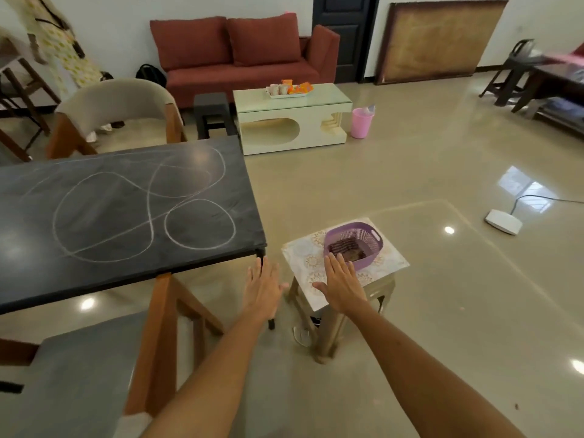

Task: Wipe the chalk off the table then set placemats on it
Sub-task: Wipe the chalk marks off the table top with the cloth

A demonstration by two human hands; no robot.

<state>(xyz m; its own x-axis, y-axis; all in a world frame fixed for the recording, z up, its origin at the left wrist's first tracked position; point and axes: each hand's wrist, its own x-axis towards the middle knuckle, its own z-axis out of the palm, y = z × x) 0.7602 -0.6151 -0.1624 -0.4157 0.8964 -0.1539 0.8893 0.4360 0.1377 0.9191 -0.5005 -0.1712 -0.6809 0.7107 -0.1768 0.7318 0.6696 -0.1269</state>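
A black table (94,273) fills the left of the view, with looping white chalk lines (148,213) drawn across its top. To its right a small stool (328,327) carries patterned placemats (303,254) and, on them, a purple basket (357,241) with something dark inside. My left hand (262,289) hovers with straight fingers just off the table's near right corner. Beside it, my right hand (341,282) is stretched flat over the placemats, its fingertips at the basket's near rim. Neither hand holds anything.
A grey-seated wooden chair (94,374) stands at the table's near side and a beige chair (120,105) at the far side. Behind are a red sofa (243,55), a cream coffee table (294,121) and a pink bin (361,123). A white device with a cable (504,221) lies on the floor.
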